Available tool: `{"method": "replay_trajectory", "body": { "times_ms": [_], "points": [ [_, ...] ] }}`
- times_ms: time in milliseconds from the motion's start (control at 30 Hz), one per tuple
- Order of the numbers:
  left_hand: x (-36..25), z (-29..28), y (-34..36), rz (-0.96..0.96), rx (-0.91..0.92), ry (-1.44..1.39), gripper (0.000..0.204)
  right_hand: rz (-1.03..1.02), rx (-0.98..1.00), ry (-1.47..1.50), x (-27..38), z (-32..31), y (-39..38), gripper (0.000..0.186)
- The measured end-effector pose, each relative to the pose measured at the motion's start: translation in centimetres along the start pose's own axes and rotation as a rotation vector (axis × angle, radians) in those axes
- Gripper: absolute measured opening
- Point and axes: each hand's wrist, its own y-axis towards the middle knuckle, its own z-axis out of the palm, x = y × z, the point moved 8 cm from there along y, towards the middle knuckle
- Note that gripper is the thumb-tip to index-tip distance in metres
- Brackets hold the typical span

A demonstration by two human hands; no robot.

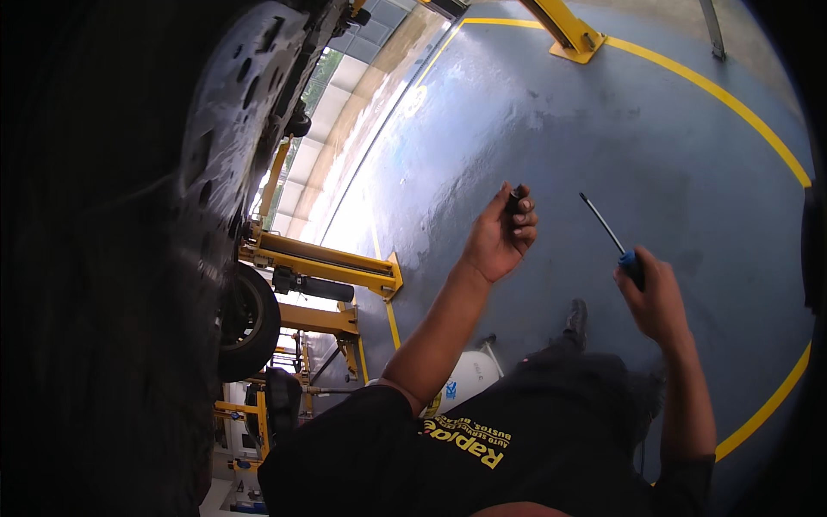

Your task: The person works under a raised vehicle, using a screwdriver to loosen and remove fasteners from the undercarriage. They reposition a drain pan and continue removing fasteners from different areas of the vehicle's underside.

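Note:
Between the thumb and fingers of my left hand (504,231) sits a small dark piece (515,200), too small to name. My right hand (655,297) is wrapped round the blue-and-black handle of a screwdriver (610,230). Its long metal shaft points up and to the left, toward my left hand, with a gap between the tip and the fingers. Both hands are held in the air over the blue floor.
A raised vehicle's underside (245,103) fills the left, with a wheel (248,323) below. Yellow lift posts (323,263) and a yellow post base (575,45) stand around. A white tank (469,379) is beside me. Yellow lines (715,90) mark the blue floor (551,146).

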Motion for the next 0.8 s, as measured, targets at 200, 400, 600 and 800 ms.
{"method": "replay_trajectory", "body": {
  "times_ms": [200, 400, 600, 800],
  "points": [
    [-5.0, -2.7, 1.5, -0.068, 0.157, 0.116, 0.022, -0.261, -0.142, -0.051, 4.2, 4.7, 4.7, 0.016],
    [-11.0, -6.0, 3.0, -0.119, 0.200, 0.269, 0.024, -0.154, -0.048, -0.052, 5.3, 10.0, 8.7, 0.016],
    [-12.6, -6.5, 5.3, -0.087, 0.212, 0.277, 0.024, -0.106, -0.032, -0.118, 5.2, 9.8, 11.0, 0.016],
    [-9.4, -5.6, 8.1, -0.087, 0.146, 0.038, 0.020, -0.028, 0.009, -0.154, 4.7, 7.7, 12.3, 0.019]
  ]
}}
